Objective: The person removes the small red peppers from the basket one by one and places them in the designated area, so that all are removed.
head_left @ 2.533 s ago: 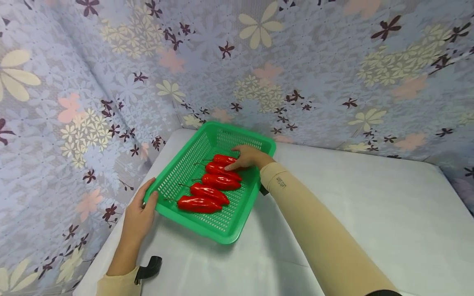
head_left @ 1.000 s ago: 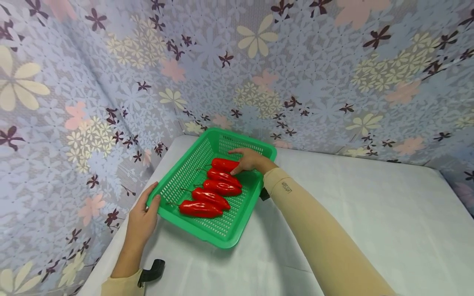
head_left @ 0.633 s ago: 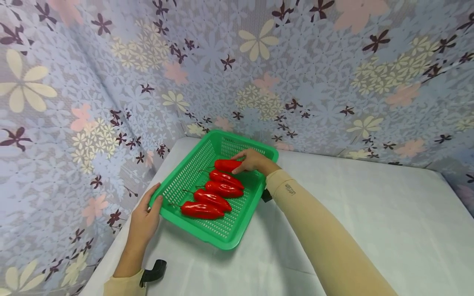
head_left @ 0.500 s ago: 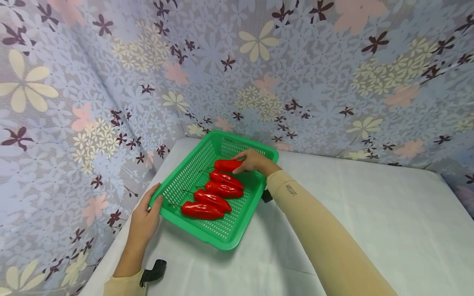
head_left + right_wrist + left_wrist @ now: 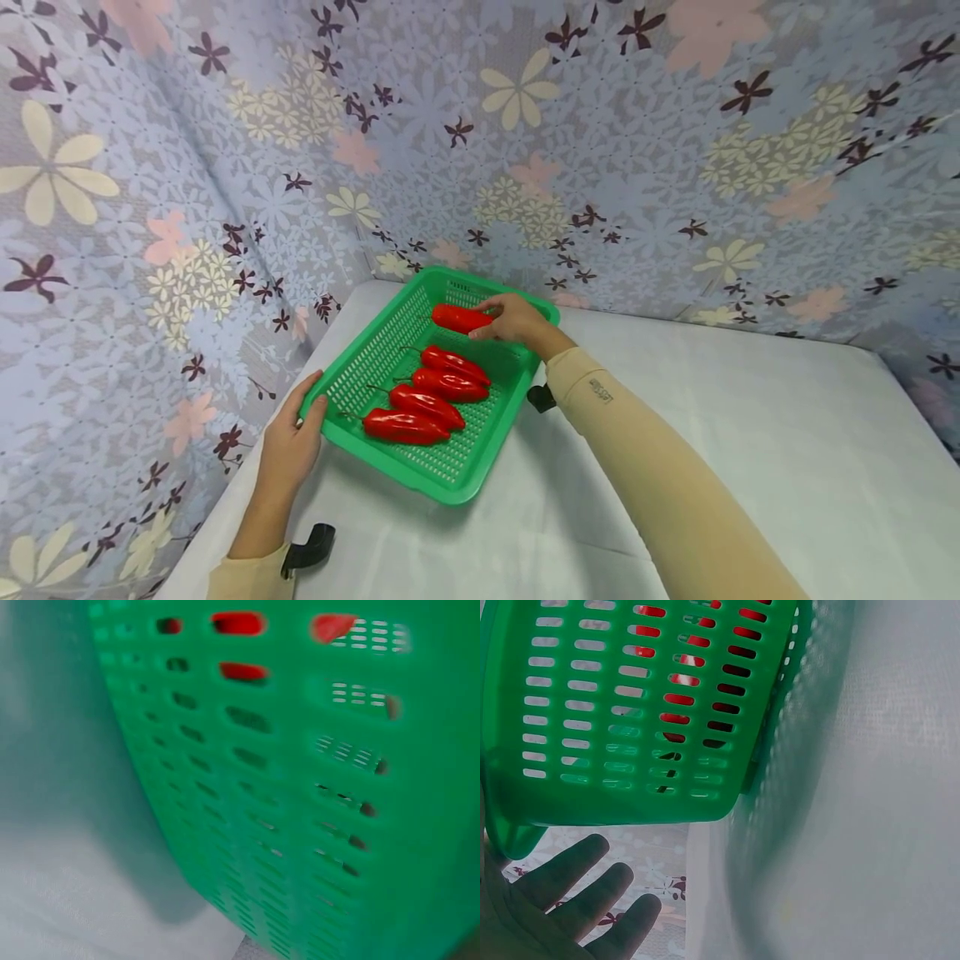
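A green plastic basket (image 5: 491,462) holds several glossy red peppers (image 5: 447,386) lying side by side with thin stems toward the left. My right hand (image 5: 517,321) reaches in over the far right side. Between its thumb and fingers it holds a red pepper (image 5: 456,318), raised above the basket floor, with the pepper's right end hidden by the hand. At the basket's left corner, my left hand (image 5: 288,442) grips the rim, thumb on top. In the left wrist view, several of its fingers (image 5: 622,922) extend below the slotted basket wall (image 5: 630,802).
A white-covered table (image 5: 720,450) stretches to the right of the basket. Flower-patterned fabric (image 5: 622,150) rises behind the table and along the left. Black wrist cameras sit on both wrists, the left camera (image 5: 311,546) close over the table.
My right hand has taken hold of the farthest pepper and lifted it up and away from the others. My left hand stays on the basket corner.
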Tool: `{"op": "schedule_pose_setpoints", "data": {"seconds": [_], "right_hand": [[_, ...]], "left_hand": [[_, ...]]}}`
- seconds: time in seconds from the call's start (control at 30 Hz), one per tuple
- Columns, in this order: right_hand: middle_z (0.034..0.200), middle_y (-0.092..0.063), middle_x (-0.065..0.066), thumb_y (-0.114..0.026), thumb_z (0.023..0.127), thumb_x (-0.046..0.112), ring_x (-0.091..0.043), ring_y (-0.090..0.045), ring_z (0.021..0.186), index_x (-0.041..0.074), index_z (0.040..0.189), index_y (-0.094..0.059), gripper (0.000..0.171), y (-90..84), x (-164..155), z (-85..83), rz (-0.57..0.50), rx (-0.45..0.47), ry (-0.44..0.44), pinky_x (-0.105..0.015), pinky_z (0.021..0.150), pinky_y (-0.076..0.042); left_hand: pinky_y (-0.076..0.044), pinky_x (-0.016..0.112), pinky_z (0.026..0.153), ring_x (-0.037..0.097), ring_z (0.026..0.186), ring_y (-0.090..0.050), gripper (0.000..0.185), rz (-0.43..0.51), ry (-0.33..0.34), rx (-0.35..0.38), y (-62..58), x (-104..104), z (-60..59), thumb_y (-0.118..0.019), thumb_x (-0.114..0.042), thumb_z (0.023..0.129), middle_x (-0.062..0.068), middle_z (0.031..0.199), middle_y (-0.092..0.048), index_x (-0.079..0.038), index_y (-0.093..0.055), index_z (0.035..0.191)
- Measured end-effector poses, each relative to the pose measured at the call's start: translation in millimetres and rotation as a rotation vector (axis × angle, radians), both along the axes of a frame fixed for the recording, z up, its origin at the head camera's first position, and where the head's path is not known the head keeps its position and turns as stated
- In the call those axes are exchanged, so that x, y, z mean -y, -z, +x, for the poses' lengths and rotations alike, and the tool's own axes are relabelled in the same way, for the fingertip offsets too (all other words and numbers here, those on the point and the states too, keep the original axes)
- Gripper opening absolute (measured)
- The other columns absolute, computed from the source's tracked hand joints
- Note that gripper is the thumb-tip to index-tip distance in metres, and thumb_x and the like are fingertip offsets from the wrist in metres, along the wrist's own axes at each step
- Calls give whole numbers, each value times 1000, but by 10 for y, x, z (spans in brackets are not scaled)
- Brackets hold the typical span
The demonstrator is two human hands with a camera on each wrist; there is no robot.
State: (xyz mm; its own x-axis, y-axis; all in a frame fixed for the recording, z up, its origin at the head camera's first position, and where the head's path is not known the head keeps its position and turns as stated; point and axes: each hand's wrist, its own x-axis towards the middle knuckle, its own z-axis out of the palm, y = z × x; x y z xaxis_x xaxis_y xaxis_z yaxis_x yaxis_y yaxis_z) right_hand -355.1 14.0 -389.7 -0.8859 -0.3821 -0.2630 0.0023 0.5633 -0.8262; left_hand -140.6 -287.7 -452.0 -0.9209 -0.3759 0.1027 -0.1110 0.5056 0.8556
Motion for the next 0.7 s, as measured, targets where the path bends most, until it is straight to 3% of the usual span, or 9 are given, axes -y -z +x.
{"op": "schedule_pose_setpoints", "data": {"seconds": [0.17, 0.4, 0.7], "right_hand": [[134, -57, -18, -83, 86, 16, -34, -62, 108, 9, 137, -61, 56, -64, -56, 44, -72, 1, 41, -49, 96, -49], [131, -59, -16, -83, 86, 19, -28, -62, 105, 11, 136, -62, 55, -133, -164, 101, -109, -29, 115, -36, 84, -54], [135, -56, -16, -82, 87, 15, -30, -59, 115, 8, 139, -58, 58, -185, -230, 113, -201, 26, 166, -39, 90, -53]], "left_hand": [[-38, 59, 103, 35, 133, -44, 51, 1, 5, -3, 4, 5, 0, -46, -46, 105, 12, 154, -44, -27, -46, 153], [-38, 58, 103, 34, 132, -45, 51, 2, 11, -14, 9, -7, -29, -47, -44, 106, 13, 153, -44, -25, -46, 153], [-34, 60, 104, 36, 135, -42, 50, -5, 0, -7, 15, 6, -16, -45, -44, 106, 12, 154, -43, -26, -46, 153]]}}
